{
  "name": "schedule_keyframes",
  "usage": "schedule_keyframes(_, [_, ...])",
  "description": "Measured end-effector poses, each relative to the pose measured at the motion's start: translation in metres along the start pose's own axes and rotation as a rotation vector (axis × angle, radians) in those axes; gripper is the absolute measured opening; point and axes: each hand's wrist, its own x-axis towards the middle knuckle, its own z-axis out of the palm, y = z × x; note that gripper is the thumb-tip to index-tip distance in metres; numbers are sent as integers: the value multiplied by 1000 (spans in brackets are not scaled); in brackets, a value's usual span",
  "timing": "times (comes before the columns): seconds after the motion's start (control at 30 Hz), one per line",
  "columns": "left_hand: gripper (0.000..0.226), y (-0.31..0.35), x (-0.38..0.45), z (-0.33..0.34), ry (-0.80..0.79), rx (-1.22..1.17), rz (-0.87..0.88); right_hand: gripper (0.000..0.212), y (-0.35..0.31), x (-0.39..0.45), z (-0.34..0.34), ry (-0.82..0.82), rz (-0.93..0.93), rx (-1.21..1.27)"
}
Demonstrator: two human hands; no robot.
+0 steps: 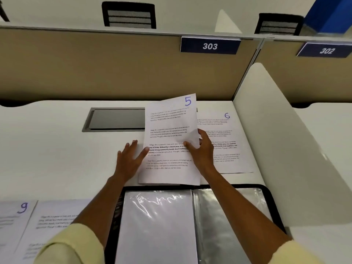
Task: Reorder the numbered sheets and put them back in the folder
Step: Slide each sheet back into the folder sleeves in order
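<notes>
**Currently: sheet 5 in hand, sorting stage**

Item: sheet 5 (169, 141), tilted up off the desk (57, 149), far edge raised. Right hand (202, 149) pinches its right edge, thumb on the printed face. Left hand (131, 157) lies flat with straight fingers, thumb touching the sheet's left edge. Sheet 6 (226, 141) lies just beside it on the right; sheet 9 (13, 225) sits well apart, near left. Folder (274, 202) lies open below the sheet. Advice: hold lightly at the edge, square the corners before laying it down, avoid creasing.

White sheet (170, 141) (blue handwritten 5), black-edged folder (274, 202), beige partition (95, 67)
</notes>
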Motion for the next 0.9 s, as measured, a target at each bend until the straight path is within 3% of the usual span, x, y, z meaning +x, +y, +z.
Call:
schedule_keyframes(0.13, [101,15,-25,-10,-31,-262,-118,57,-2,-27,-18,-3,25,17])
schedule_keyframes(0.37, [81,37,-96,-10,-84,-502,-7,58,-13,-81,-42,52,8,107])
schedule_keyframes(0.5, [34,53,-132,-22,-35,-616,85,52,-28,-119,-57,65,-31,166])
schedule_keyframes(0.6, [17,65,-168,-32,-31,-744,65,46,-38,-156,-69,69,-42,185])
schedule_keyframes(0.9, [19,39,-269,-25,-247,-908,2,49,-21,-272,-108,44,20,118])
